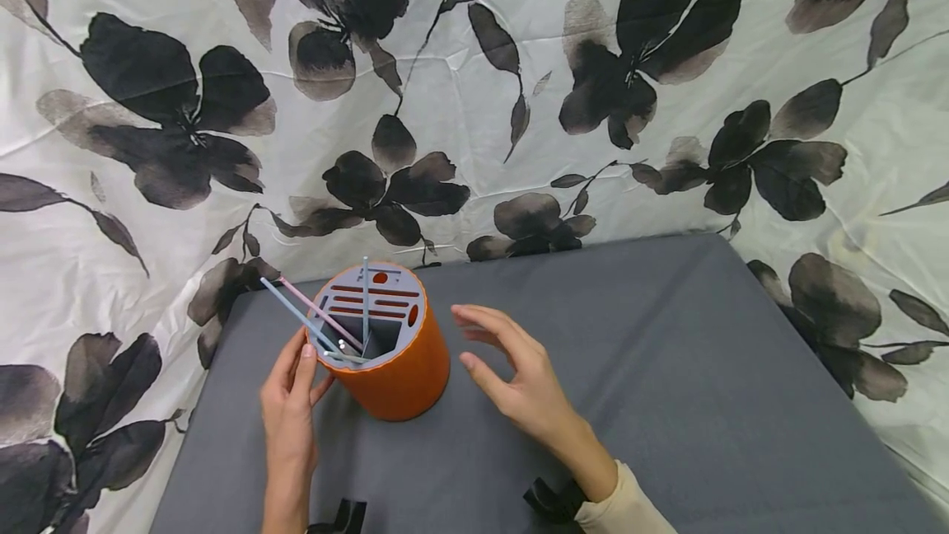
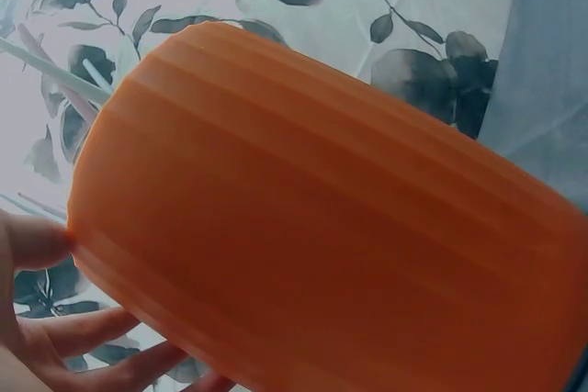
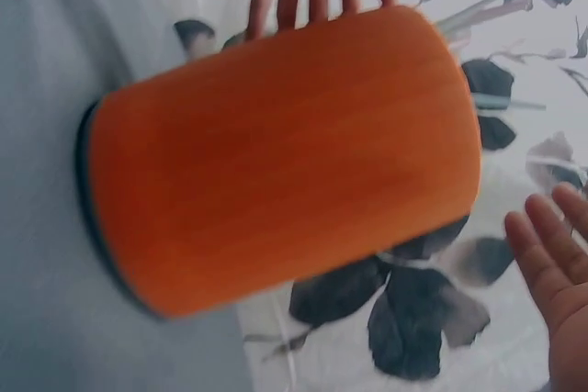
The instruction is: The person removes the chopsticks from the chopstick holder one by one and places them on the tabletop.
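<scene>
An orange ribbed desk organizer (image 1: 400,381) stands upright on the grey table, with a pale lilac top (image 1: 406,303) cut with slots, round holes and open compartments. Slim sticks lean in its near compartments: a pink one (image 1: 315,303), a light blue one (image 1: 289,305) and another blue one (image 1: 366,295) standing nearly straight. My left hand (image 1: 289,402) rests against the organizer's left side, thumb at the rim and fingers extended along the wall. To the right of it, my right hand (image 1: 526,377) hovers apart with fingers spread and holds nothing.
The grey tabletop (image 1: 667,369) stretches to the right and front of the organizer. White cloth with dark flowers (image 1: 504,138) hangs behind the table and shows at both sides. A black strap (image 1: 556,501) sits at my right wrist.
</scene>
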`<state>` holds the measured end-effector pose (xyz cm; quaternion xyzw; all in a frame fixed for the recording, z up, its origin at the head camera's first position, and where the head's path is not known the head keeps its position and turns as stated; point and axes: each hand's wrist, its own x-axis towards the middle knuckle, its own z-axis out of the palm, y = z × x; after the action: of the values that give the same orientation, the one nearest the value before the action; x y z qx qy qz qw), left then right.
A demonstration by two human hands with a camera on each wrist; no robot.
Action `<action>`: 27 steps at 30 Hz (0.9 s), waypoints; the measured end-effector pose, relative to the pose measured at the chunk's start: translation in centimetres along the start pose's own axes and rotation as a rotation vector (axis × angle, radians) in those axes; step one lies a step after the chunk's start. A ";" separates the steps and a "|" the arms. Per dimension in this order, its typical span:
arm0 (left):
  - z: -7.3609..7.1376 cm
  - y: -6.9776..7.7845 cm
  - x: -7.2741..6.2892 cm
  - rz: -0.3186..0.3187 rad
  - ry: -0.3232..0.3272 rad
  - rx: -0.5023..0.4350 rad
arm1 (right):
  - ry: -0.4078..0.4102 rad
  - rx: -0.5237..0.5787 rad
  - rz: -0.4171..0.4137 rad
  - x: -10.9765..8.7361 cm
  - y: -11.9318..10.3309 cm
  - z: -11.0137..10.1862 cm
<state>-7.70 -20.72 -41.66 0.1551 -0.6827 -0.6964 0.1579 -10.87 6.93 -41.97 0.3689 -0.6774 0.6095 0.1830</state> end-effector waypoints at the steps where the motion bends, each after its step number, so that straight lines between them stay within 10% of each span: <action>1: 0.0 0.0 0.0 -0.004 0.001 0.003 | -0.009 0.022 0.032 0.4 -0.1 0.3; 14: -0.1 0.0 0.5 -0.093 0.064 0.005 | -0.061 0.233 0.249 5.2 -0.2 3.7; 27: 0.0 0.0 0.5 -0.105 0.062 0.023 | -0.173 0.020 0.371 8.3 -0.6 5.9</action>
<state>-8.14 -20.93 -41.72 0.2138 -0.6766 -0.6905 0.1405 -14.79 -1.01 -36.87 0.2908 -0.7408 0.6055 0.0050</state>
